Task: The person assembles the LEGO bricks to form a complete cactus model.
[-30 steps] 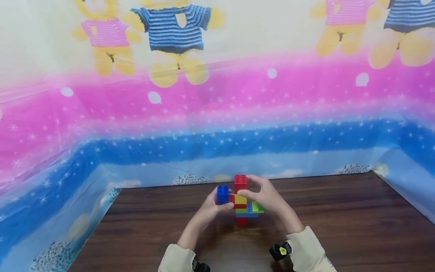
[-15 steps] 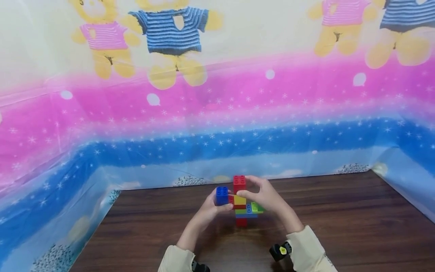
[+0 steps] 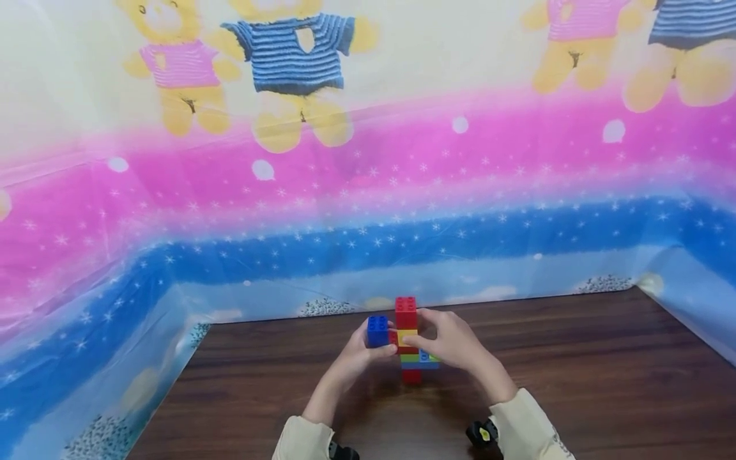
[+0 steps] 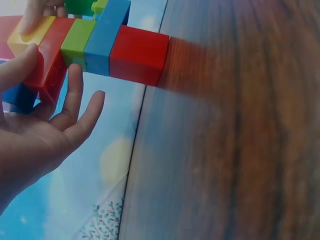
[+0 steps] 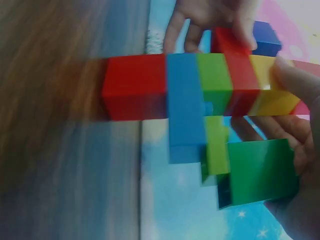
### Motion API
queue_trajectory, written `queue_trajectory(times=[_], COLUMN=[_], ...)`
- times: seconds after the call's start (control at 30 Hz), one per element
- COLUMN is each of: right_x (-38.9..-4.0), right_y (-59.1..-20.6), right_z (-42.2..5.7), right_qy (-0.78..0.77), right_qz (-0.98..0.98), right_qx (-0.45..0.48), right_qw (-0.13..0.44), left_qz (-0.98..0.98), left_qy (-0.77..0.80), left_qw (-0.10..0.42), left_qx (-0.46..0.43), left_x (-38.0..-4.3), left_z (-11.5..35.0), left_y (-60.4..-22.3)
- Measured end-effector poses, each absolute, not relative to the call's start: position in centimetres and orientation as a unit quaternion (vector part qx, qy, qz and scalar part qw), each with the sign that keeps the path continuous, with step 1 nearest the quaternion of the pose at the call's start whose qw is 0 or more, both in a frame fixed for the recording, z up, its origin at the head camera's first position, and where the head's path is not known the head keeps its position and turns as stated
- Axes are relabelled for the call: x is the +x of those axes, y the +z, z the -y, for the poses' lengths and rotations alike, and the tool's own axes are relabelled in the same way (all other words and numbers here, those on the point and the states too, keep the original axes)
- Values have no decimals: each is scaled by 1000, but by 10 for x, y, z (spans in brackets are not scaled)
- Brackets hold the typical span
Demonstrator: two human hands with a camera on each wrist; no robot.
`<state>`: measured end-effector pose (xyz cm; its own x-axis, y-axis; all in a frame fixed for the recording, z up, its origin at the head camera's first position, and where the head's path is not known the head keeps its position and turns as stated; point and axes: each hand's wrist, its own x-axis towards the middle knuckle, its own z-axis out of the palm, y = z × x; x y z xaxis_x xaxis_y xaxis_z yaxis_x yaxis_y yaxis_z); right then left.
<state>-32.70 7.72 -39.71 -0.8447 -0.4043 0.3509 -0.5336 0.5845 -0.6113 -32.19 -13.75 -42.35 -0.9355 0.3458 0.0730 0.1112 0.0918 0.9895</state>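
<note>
A tower of toy building bricks stands upright on the table, with a red brick (image 3: 406, 314) on top and another red brick (image 5: 134, 86) at its foot. Between them come a yellow brick (image 5: 274, 103), a long red brick (image 4: 53, 50), a lime brick (image 5: 214, 75) and a long blue brick (image 5: 186, 107). A dark blue brick (image 3: 377, 332) juts out on the left, a green brick (image 5: 262, 170) on the right. My left hand (image 3: 355, 352) grips the long red brick's left end beside the dark blue brick. My right hand (image 3: 454, 340) holds the tower, thumb on the yellow brick.
The dark wooden table (image 3: 247, 383) reaches back to a printed cloth (image 3: 345, 255) with bears, which hangs behind and at both sides. Black wrist cameras (image 3: 482, 434) sit by the beige sleeves (image 3: 529, 425).
My right hand has slid down, its thumb going from the top red brick's lower edge to the yellow brick, and now covers more of the green side part. The left hand keeps its hold.
</note>
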Motion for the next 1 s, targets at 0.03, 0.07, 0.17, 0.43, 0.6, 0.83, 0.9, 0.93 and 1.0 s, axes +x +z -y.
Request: queue_trajectory(times=[0.03, 0.07, 0.17, 0.43, 0.6, 0.83, 0.9, 0.93, 1.0], right_x=[-327, -326, -326, -327, -327, -326, -326, -327, -328], right_y=[-398, -398, -397, -394, -395, -392, -390, -389, -388], right_z=[-77, -77, -78, -75, -74, -79, -82, -84, -87], right_qy=[369, 371, 367, 321, 334, 383, 397, 402, 404], right_qz=[887, 886, 890, 904, 900, 885, 880, 879, 879], right_qx=[263, 263, 255, 243, 242, 240, 238, 237, 235], right_qw=[87, 88, 93, 144, 142, 109, 103, 101, 98], left_qz=[-734, -733, -731, -735, -748, -743, -743, -743, -743], left_qy=[656, 656, 656, 654, 639, 642, 641, 640, 637], left_qw=[89, 89, 91, 78, 71, 59, 50, 45, 36], left_qx=[156, 157, 162, 162, 166, 178, 184, 190, 201], left_x=[-322, -322, -322, -321, -322, -320, -320, -320, -320], left_z=[137, 137, 135, 137, 138, 138, 137, 137, 137], left_y=[-423, -423, -423, -422, -422, -423, -422, -422, -422])
